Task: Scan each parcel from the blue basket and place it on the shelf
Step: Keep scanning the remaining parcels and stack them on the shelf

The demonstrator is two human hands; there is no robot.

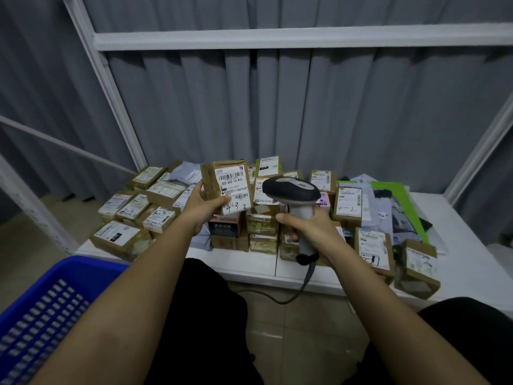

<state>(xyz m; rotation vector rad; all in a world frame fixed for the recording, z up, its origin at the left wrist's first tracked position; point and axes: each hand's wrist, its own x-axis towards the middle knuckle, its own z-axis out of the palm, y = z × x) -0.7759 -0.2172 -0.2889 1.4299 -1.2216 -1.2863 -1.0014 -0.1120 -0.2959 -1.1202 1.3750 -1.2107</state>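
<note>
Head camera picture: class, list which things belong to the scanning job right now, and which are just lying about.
In use:
- parcel, held in the left hand
- scanner, gripped by the right hand
- blue basket
- shelf with parcels already placed

Lying about:
- green sheet among the bags on the right
- grey curtain behind

Held parcel [227,187]: white label, barcode, printed "502-602-12-815"; handwritten "4-3 2" at bottom. Box right of scanner [348,203]: handwritten "1-2", first mark unsure. Left box [130,207]: handwritten "2-3", faint. Dark box [224,228]: Chinese print, too small to read.
</note>
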